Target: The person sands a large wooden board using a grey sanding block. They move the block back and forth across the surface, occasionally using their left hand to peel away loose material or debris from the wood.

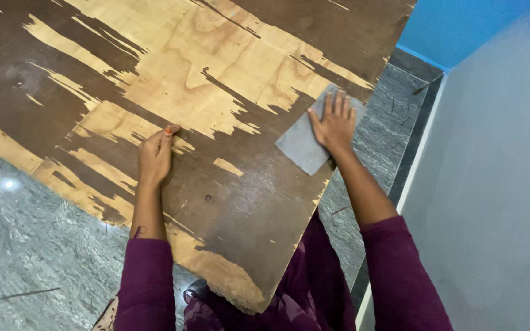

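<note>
The board (216, 122) is plywood with a dark brown matt coating, worn away in large ragged patches that expose pale bare wood with visible grain. Its near corner is chipped and rough. The sheet (302, 144) under the right hand (335, 125) is grey, matt and thin, like abrasive paper. The floor (26, 245) is grey mottled stone, polished, with a bright glossy reflection. The sleeves (148, 282) are maroon woven cloth. The wall (498, 184) is matt grey paint.
</note>
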